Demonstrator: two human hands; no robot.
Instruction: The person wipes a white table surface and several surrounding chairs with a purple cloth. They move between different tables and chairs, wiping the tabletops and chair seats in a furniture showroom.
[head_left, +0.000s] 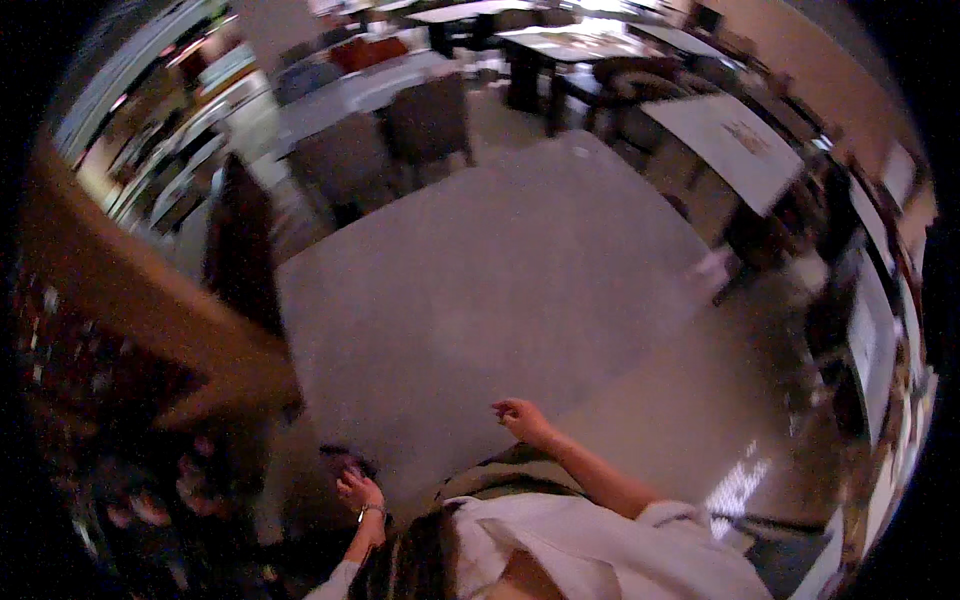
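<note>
At the lower left my left hand (361, 491), with a band at its wrist, has its fingers on a small dark object (346, 457). That object is too blurred to name. Near the lower middle my right hand (525, 421) reaches out in front of my body, its fingers loosely curled and apart, with nothing visible in them. Beneath and beyond both hands spreads a broad grey flat surface (480, 285); whether it is floor covering or a tabletop I cannot tell. My light-coloured shirt (555, 544) fills the bottom.
A brown ledge or partition (225, 337) runs along the left, beside dark blurred shapes. Grey-backed chairs (427, 112) stand at a table (360, 94) ahead. To the right are another pale table (724, 142) and tan floor (675, 420). Several more tables stand farther back.
</note>
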